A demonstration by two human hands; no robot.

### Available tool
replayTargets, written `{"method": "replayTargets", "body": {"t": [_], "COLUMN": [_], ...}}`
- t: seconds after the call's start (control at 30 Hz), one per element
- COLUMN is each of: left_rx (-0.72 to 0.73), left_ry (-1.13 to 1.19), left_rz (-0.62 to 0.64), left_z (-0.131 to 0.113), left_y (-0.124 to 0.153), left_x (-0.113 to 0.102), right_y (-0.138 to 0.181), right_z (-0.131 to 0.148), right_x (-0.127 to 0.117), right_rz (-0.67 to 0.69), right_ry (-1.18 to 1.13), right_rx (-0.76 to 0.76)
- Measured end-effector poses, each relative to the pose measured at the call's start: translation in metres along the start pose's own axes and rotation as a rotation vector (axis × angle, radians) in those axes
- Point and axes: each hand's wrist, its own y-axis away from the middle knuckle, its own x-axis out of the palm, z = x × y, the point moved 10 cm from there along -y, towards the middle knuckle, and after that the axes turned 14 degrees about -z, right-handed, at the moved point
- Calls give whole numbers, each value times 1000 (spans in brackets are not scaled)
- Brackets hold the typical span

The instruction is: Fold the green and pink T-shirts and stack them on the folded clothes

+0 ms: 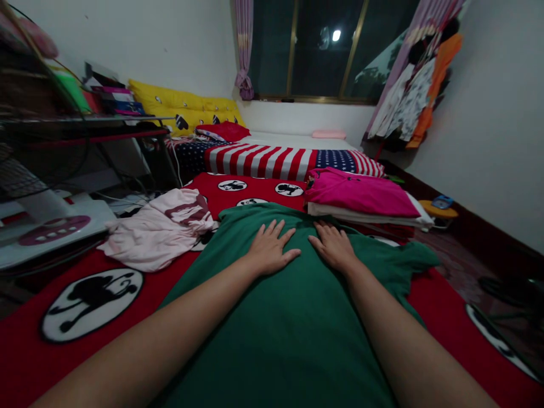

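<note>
Item: green shirt [280, 317] spread on the red blanket [25, 362], my left hand [272, 249] and right hand [334, 246] both flat, fingers released, pressing its upper middle; I'd judge smoothing outward evenly best; pink shirt [157, 229] left, folded pile [361, 198] beyond

Left hand [270, 247] and right hand [334, 246] lie flat, fingers spread, side by side on a green garment [280, 328] spread over a red blanket [25, 362]. Crumpled pink garment [157, 229] just left of it. Folded magenta shirt [361, 194] tops a stack at upper right.
</note>
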Motion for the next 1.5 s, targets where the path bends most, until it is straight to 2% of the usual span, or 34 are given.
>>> {"method": "replayTargets", "body": {"t": [0.13,0.27,0.37,0.47,0.53,0.6,0.7,0.77,0.8,0.87,0.9,1.0,1.03,1.07,1.13,1.23,1.3,1.37,1.43,1.5], "left_rx": [-3,-68,-83,-102,-161,-237,-297,-360,-392,-406,-370,-160,-109,-79,-64,-66,-47,-8,43,121], "left_ry": [-33,-47,-44,-51,-63,-92,-148,-184,-199,-198,-170,-57,-38,-32,-36,-27,-9,16,39,54], "left_rz": [-16,19,2,-19,14,47,54,39,26,-11,-19,-42,-47,-54,-59,-35,-6,24,27,-8], "left_z": [-2,-7,-18,-15,6,39,80,92,91,75,60,7,-5,-12,-17,-13,-14,-21,-36,-58], "left_y": [0,19,43,65,76,86,101,111,116,120,120,119,120,122,126,127,121,112,102,96], "left_x": [-3,-5,-11,-20,-27,-36,-54,-63,-66,-68,-66,-53,-50,-48,-47,-49,-47,-43,-37,-34], "right_y": [1,10,25,44,62,80,104,116,120,125,125,129,135,141,148,140,122,93,60,36], "right_z": [0,6,32,85,95,62,-21,-53,-58,-46,-29,37,49,50,23,-33,-43,-18,38,100], "right_x": [1,-7,-21,-33,-32,-31,-52,-68,-75,-84,-88,-79,-71,-65,-64,-86,-98,-104,-103,-91], "right_rz": [39,132,108,24,48,89,73,84,102,97,58,-15,9,47,102,174,253,263,188,113], "right_ry": [123,172,150,12,-45,12,205,289,316,352,353,234,186,163,212,369,415,403,337,239], "right_rx": [18,109,195,6,-88,18,345,484,525,532,477,114,21,-12,81,318,371,318,177,24]}}
